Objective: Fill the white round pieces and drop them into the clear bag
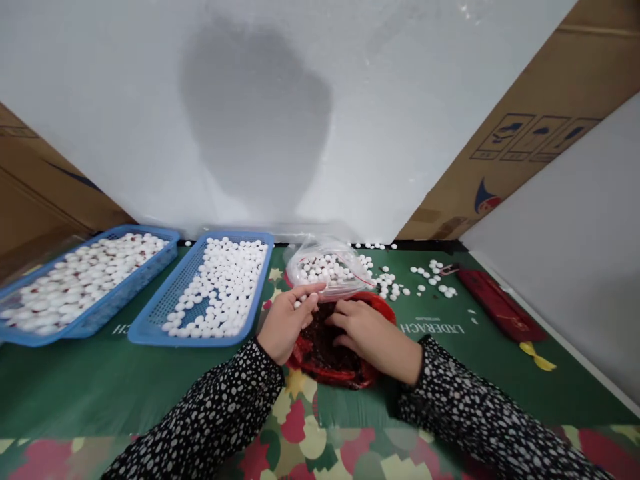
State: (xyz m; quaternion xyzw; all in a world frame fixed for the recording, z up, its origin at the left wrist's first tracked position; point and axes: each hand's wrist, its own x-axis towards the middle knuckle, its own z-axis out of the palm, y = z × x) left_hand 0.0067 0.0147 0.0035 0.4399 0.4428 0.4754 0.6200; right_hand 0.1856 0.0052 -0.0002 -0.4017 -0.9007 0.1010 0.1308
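Note:
A red bag or bowl (383, 307) with dark brown, crumbly contents lies on the green table cover, in front of a clear plastic bag (345, 263) of white round pieces. My left hand (289, 320) is closed over the left rim, with a white piece (298, 304) between thumb and fingers. My right hand (367, 330) reaches into the dark contents from the right, its fingers curled; whatever they hold is hidden.
Two blue baskets (145, 327) (95, 330) of white pieces stand at the left. Loose white pieces (393, 290) lie right of the clear bag. A dark red pouch (500, 307) lies at the right. White panel (370, 133) and cardboard (540, 113) rise behind.

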